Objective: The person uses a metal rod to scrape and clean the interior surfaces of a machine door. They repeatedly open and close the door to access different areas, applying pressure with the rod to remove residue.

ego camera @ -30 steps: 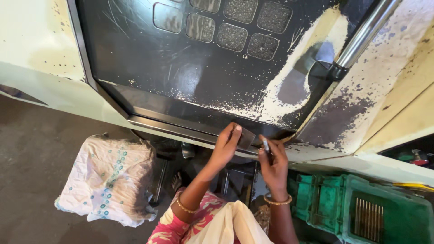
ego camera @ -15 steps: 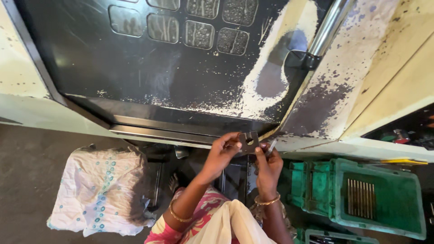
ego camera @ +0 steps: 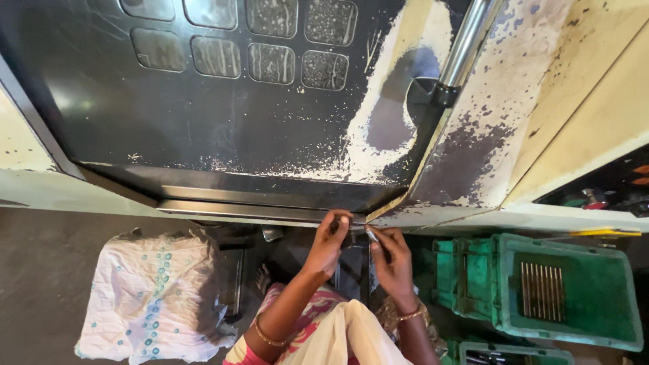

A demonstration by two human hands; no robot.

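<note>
My left hand [ego camera: 329, 245] is raised in front of the lower metal rail [ego camera: 243, 211] of a big dark machine panel [ego camera: 223, 128], fingertips touching a small dark piece at the rail's edge. My right hand [ego camera: 392, 260] is close beside it and pinches a thin, light-tipped metal pin [ego camera: 372, 235] that points up toward the same spot. Both wrists wear bangles. What the left fingers pinch is too small to make out.
A green plastic crate [ego camera: 574, 297] holding a row of thin metal rods stands at the lower right. A white printed sack [ego camera: 152, 297] lies on the floor at the lower left. A steel bar [ego camera: 466, 40] runs up the cream, paint-chipped machine frame.
The view has shifted and closed in. My two hands have drawn nearer together at the rail's edge; the left hand moved right toward the pin held by the right hand.
</note>
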